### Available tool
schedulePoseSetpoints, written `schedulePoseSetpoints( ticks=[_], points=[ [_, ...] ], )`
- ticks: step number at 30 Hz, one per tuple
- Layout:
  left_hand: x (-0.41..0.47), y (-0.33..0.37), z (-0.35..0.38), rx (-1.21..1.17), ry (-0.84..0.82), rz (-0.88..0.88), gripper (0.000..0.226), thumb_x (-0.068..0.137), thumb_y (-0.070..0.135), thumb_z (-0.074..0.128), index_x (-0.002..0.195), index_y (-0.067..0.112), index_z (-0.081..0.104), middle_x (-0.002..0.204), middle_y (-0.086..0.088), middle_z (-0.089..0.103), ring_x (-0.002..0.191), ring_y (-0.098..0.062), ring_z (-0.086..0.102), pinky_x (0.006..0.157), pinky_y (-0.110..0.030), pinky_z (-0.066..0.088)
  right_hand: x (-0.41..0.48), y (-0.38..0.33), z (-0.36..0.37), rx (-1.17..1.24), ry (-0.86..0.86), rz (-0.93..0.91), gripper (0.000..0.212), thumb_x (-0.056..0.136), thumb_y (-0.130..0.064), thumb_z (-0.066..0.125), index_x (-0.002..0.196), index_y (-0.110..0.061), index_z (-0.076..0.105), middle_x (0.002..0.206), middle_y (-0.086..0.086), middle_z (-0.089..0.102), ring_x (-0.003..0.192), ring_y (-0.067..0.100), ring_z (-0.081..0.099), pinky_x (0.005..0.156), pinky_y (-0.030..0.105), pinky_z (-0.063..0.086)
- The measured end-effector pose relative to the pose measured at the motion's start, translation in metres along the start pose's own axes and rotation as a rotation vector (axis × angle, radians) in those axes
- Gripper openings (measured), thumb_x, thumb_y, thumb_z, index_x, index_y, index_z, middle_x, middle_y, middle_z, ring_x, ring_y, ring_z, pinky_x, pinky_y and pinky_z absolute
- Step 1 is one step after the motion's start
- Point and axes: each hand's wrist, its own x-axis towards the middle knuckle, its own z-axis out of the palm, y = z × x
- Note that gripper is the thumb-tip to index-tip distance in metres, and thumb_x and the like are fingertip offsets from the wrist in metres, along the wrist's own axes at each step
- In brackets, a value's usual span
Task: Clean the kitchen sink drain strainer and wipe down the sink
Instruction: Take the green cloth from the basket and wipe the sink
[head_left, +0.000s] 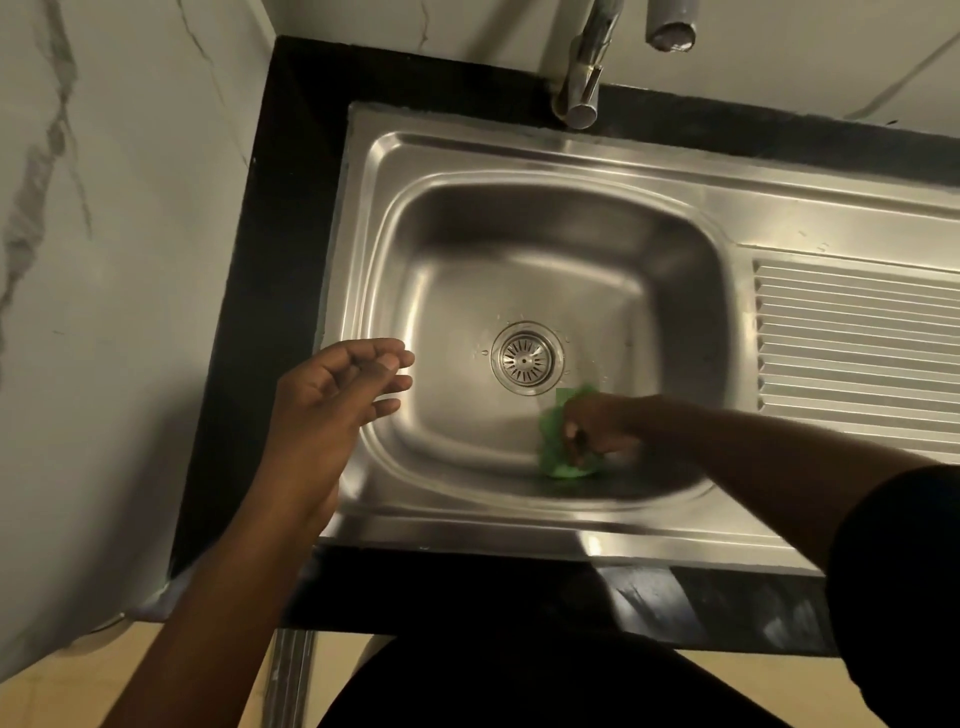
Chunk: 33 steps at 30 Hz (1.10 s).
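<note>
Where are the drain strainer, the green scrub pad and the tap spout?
drain strainer (524, 358): head view, centre of the slotted disc in the basin floor.
green scrub pad (551, 447): head view, exposed green edge left of the right hand gripping it.
tap spout (584, 83): head view, lower metal tube above the sink's back rim.

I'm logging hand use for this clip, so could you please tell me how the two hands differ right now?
The right hand is closed around a green scrubber down in the basin of the sink, while the left hand is open and holds nothing. The right hand is low near the drain strainer; the left hand hovers by the sink's left rim. Both are bare.
</note>
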Motion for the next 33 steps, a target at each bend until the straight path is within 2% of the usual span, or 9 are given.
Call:
schedulePoseSetpoints(
  ticks=[3,5,10,14,18,21,27,30,33],
  points=[
    [0.0,0.0,-0.002,-0.004,0.0,0.007,0.018,0.087,0.032,0.07,0.099,0.029,0.083,0.11,-0.003,0.083,0.104,-0.025,0.08,0.087,-0.035,0.06,-0.016,0.021,-0.033,-0.272,-0.077,0.021,0.021,0.086,-0.019,0.079,0.106,-0.012,0.078,0.108,0.009,0.077,0.101,0.027,0.072,0.088,0.03,0.055],
    [0.0,0.0,-0.003,0.004,-0.008,0.01,0.019,0.085,0.036,0.072,0.099,0.03,0.083,0.111,-0.003,0.083,0.104,-0.024,0.08,0.087,-0.035,0.06,-0.021,0.033,-0.056,-0.442,0.006,0.009,0.025,0.093,-0.027,0.073,0.109,-0.01,0.077,0.115,0.012,0.075,0.111,0.03,0.07,0.099,0.03,0.05],
    [-0.002,-0.006,-0.005,0.02,-0.026,0.005,0.034,0.075,0.05,0.074,0.101,0.031,0.083,0.111,-0.001,0.083,0.105,-0.022,0.08,0.086,-0.033,0.06,-0.007,0.041,-0.102,-0.126,0.504,0.154,0.015,0.085,-0.005,0.068,0.092,-0.011,0.08,0.107,0.016,0.076,0.099,0.035,0.072,0.089,0.036,0.057],
    [-0.005,-0.01,-0.005,0.037,-0.035,-0.001,0.033,0.078,0.049,0.074,0.104,0.03,0.082,0.112,-0.001,0.082,0.107,-0.023,0.079,0.086,-0.032,0.06,0.005,0.035,-0.106,0.04,0.763,0.149,0.03,0.081,0.002,0.067,0.098,-0.02,0.078,0.122,0.015,0.067,0.114,0.036,0.065,0.1,0.038,0.054],
    [-0.007,-0.011,-0.006,0.041,-0.033,0.01,0.03,0.08,0.048,0.073,0.103,0.03,0.082,0.113,-0.001,0.082,0.106,-0.024,0.079,0.086,-0.032,0.061,0.012,0.042,-0.081,-0.092,0.587,0.14,0.054,0.078,-0.011,0.078,0.129,-0.016,0.061,0.139,0.016,0.052,0.13,0.042,0.049,0.108,0.046,0.046],
    [-0.007,-0.01,-0.007,0.047,-0.033,0.009,0.026,0.081,0.045,0.074,0.102,0.032,0.083,0.112,-0.001,0.082,0.105,-0.023,0.079,0.086,-0.034,0.06,0.016,0.045,-0.065,-0.123,0.594,0.189,0.065,0.079,-0.026,0.082,0.135,-0.011,0.051,0.141,0.021,0.042,0.134,0.048,0.041,0.104,0.051,0.046],
    [-0.009,-0.01,-0.005,0.013,-0.015,0.016,0.018,0.089,0.033,0.07,0.101,0.029,0.083,0.112,-0.003,0.082,0.105,-0.026,0.079,0.088,-0.035,0.061,-0.005,0.029,-0.033,-0.171,0.345,0.325,0.049,0.088,-0.035,0.071,0.132,-0.014,0.061,0.132,0.015,0.06,0.12,0.036,0.062,0.101,0.037,0.05],
    [-0.01,-0.01,-0.001,0.001,-0.014,0.005,0.018,0.089,0.032,0.071,0.102,0.026,0.082,0.111,-0.004,0.082,0.105,-0.026,0.079,0.091,-0.039,0.061,-0.008,0.012,-0.003,-0.029,0.217,0.344,0.034,0.088,-0.032,0.071,0.117,-0.014,0.073,0.124,0.012,0.071,0.116,0.03,0.068,0.096,0.034,0.055],
    [-0.008,-0.011,0.003,0.014,-0.029,0.014,0.015,0.098,0.022,0.07,0.108,0.02,0.08,0.111,-0.004,0.082,0.106,-0.027,0.079,0.095,-0.044,0.061,-0.006,-0.01,0.015,0.097,0.151,0.326,0.036,0.089,-0.026,0.072,0.122,-0.01,0.074,0.124,0.012,0.072,0.117,0.031,0.068,0.098,0.035,0.056]
  ],
)
